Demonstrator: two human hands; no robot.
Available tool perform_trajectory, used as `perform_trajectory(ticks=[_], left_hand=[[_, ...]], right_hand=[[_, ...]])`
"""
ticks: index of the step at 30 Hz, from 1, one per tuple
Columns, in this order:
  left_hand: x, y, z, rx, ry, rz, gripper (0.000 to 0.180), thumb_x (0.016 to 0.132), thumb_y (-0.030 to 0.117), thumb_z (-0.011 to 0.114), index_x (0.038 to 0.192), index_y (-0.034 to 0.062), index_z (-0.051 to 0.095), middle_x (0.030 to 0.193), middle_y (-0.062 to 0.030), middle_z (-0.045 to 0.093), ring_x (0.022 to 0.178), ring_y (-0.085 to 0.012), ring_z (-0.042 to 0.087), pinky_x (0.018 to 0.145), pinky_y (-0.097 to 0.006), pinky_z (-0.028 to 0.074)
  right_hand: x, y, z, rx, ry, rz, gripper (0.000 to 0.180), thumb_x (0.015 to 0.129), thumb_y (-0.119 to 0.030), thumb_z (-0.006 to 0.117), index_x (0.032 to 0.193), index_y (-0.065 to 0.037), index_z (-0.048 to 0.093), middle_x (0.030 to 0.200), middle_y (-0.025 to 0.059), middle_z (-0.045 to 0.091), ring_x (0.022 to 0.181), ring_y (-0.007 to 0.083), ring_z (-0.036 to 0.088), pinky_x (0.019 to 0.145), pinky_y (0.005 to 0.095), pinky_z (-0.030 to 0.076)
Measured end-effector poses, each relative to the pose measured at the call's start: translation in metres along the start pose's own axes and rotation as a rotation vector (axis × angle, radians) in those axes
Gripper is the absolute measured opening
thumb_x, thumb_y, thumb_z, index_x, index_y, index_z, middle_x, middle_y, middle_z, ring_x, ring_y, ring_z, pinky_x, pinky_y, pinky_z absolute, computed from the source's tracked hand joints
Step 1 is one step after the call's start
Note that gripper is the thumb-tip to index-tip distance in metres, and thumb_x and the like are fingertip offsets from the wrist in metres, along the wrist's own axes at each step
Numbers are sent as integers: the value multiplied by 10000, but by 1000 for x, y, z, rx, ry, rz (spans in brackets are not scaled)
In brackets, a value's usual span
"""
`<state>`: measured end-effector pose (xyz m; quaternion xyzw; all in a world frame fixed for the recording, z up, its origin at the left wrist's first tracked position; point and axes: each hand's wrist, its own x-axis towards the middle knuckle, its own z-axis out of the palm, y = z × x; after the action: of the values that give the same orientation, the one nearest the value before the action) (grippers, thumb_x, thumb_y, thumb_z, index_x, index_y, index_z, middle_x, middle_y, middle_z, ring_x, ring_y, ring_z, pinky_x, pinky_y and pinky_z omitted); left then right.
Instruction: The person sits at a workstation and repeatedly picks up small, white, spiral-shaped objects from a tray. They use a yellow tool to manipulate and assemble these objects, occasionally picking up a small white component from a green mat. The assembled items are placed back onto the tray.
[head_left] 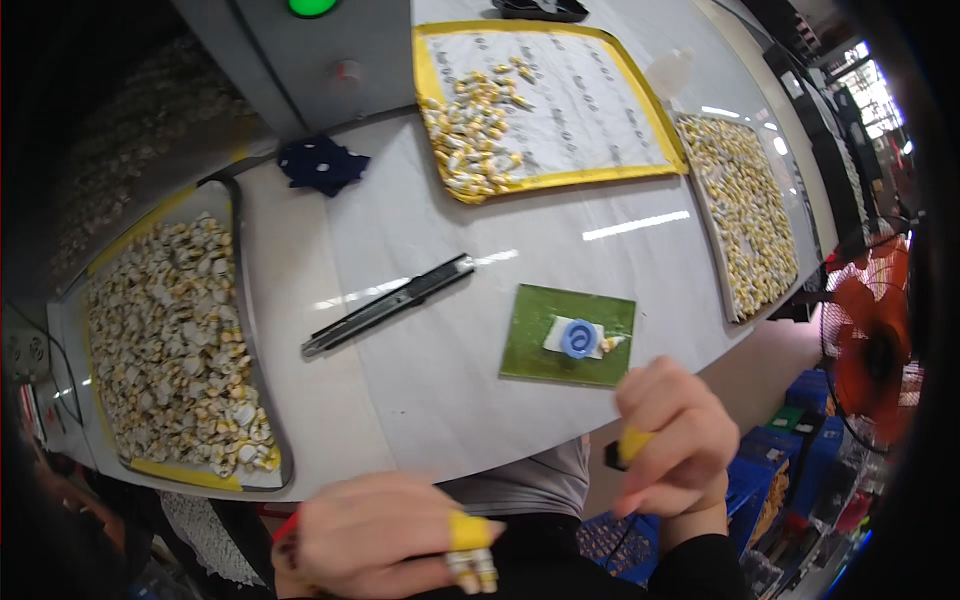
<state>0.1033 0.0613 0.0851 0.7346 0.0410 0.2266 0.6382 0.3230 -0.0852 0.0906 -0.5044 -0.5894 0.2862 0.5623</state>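
Note:
My left hand (385, 535) is low in the view, in front of the table edge. It wears a yellow finger cover and pinches a few small white and yellow parts (472, 570) at its fingertips. My right hand (672, 435) hovers at the table's near edge, fingers curled, also with a yellow finger cover. It grips a small black piece (612, 456) that is mostly hidden. Just beyond it lies a green mat (535, 350) with a blue ring (578, 338) on a white pad and one small part beside it.
A black utility knife (390, 303) lies mid-table. A tray (255, 340) heaped with small parts sits left, a yellow-edged tray (550, 182) at the back and another tray (745, 210) right. A dark blue cloth (322, 163) lies at the back left. An orange fan (870, 345) and blue crates (800, 450) stand right.

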Motion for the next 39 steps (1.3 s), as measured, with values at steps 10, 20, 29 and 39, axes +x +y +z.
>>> perform_trajectory(ticks=[10, 20, 29, 39], left_hand=[[18, 47, -164, 1333, 279, -362, 441, 741, 225, 718, 1102, -6, 617, 981, -174, 639, 924, -302, 609, 832, -383, 460], [97, -72, -340, 1511, 230, -384, 391, 801, 262, 686, 1136, 69, 629, 1049, -166, 646, 983, -329, 619, 872, -399, 488], [54, 25, -150, 644, 382, -117, 149, 845, 91, 649, 906, 24, 531, 846, -17, 583, 720, -72, 564, 663, -213, 451], [-64, 15, -3, -683, 147, -613, 344, 871, 296, 660, 953, -27, 576, 776, -84, 589, 620, -128, 523, 569, -228, 403]], right_hand=[[-22, 0, -11, -257, 311, -11, 237, 640, -135, 815, 740, -96, 604, 716, 27, 536, 645, 186, 496, 568, 291, 388], [-29, -24, -22, -427, 150, 38, 202, 635, -56, 795, 743, -77, 625, 704, 39, 591, 614, 181, 550, 543, 279, 428], [58, 1, -66, -994, -216, 188, 148, 741, -60, 680, 874, -64, 614, 836, 92, 604, 837, 279, 593, 705, 363, 469], [163, 86, -46, -824, -458, 105, 119, 807, -81, 628, 902, -14, 606, 889, 145, 607, 885, 319, 589, 793, 389, 473]])
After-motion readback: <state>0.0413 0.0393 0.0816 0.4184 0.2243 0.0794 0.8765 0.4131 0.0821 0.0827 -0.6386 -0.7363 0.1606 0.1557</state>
